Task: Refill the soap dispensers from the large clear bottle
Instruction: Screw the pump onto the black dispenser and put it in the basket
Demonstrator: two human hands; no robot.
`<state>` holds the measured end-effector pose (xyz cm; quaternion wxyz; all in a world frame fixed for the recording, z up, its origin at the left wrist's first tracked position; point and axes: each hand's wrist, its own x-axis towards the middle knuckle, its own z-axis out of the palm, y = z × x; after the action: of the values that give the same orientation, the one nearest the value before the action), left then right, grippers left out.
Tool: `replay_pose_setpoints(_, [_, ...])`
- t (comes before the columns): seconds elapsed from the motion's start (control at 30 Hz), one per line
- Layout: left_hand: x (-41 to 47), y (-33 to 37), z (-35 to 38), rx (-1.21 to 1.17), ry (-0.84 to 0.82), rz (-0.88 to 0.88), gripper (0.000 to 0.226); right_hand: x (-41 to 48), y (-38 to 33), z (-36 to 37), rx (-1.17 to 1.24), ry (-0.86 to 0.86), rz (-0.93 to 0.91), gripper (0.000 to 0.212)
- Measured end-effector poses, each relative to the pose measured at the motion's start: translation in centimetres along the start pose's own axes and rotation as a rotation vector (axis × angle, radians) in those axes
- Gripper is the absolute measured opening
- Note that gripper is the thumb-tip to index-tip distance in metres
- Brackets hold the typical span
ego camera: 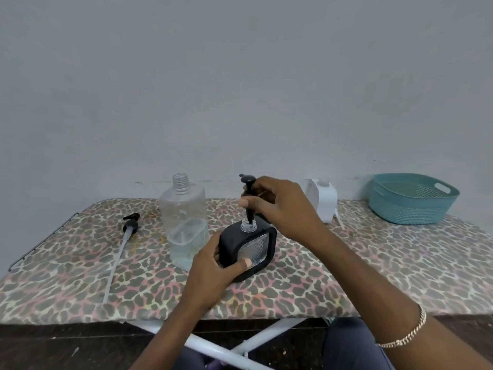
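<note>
A black-framed soap dispenser (256, 249) with a clear ribbed front stands mid-table. My left hand (213, 265) grips its left side and lower front. My right hand (282, 206) pinches a black pump head (248, 198) whose stem enters the dispenser's clear threaded neck. Just left stands the large clear bottle (184, 217), uncapped, with a little clear liquid in its lower part. A white dispenser (324, 201) stands behind my right hand, partly hidden by it.
A second black pump with a long clear tube (121, 249) lies on the left of the leopard-print table (373, 263). A teal plastic basket (410, 200) sits at the back right. A grey wall rises right behind the table.
</note>
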<state>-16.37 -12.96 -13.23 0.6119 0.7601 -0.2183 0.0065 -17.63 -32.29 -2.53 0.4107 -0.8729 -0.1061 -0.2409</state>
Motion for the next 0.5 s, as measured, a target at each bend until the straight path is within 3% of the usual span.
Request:
replay_pose_setpoints(0.27, [0.0,-0.1,0.0,0.006,-0.008,0.009,0.055,-2.6,2.4,2.0,0.079,0.014,0.035,0.026])
replay_pose_setpoints(0.5, [0.1,-0.3,0.0,-0.001,-0.009,0.011,0.052,-3.3,3.1,1.6,0.176,-0.103,0.120,0.028])
